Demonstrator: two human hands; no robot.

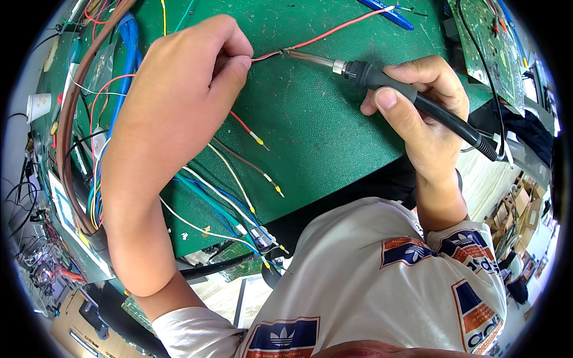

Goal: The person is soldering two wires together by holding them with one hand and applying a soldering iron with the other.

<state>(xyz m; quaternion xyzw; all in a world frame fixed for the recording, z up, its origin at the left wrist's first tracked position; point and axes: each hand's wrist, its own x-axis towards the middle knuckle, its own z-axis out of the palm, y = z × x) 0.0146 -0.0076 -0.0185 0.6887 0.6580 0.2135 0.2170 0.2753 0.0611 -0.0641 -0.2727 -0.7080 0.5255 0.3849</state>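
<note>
My right hand (427,98) is closed round the black grip of a soldering iron (382,82), its cord running off to the lower right. The iron's metal tip points left and meets a red wire (334,33) at a dark bare spot, where two wire ends seem to join. Between the thumb and fingers of my left hand (197,77), a thin red wire (265,56) is pinched just left of the tip. The fingertips themselves are partly hidden behind the hand. From that joint the wire runs up and right across the green mat (322,143).
Several wires with yellow tips, including a white wire (233,170), fan out below my left arm. Thick blue (128,45) and brown cables (71,113) run along the left. A blue-handled tool (388,13) lies at the top, with a circuit board (483,48) at upper right.
</note>
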